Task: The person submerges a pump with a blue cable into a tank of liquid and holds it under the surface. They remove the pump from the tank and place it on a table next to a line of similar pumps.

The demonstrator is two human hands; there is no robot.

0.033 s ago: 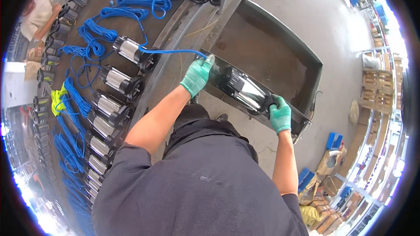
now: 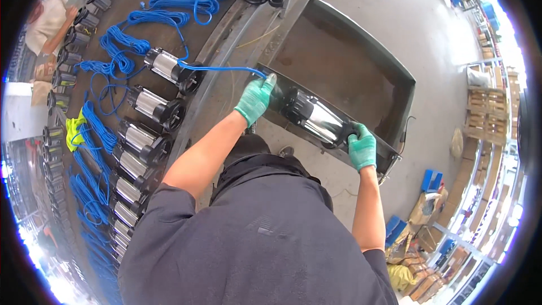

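Observation:
A silver, cylindrical pump (image 2: pixel 323 122) with black ends lies slanted along the near rim of a metal trough (image 2: pixel 361 28). My right hand (image 2: pixel 362 148), in a green glove, is closed around the pump's black right end, the thumb on top. My left hand (image 2: pixel 255 100), gloved alike, pinches a blue cable (image 2: pixel 226 68) beside the trough's left corner. From there the cable runs left to the row of pumps on the bench. The dark area between my left fingers and the pump is hard to make out.
On the left, a dark workbench (image 2: pixel 212 45) bears a row of similar pumps (image 2: pixel 152 107) and several coils of blue cable (image 2: pixel 121 48). A yellow cloth (image 2: pixel 74 130) lies among them. Another person's arm (image 2: pixel 59 31) shows at far left. Wooden pallets (image 2: pixel 486 107) and blue bins (image 2: pixel 432 181) stand at right.

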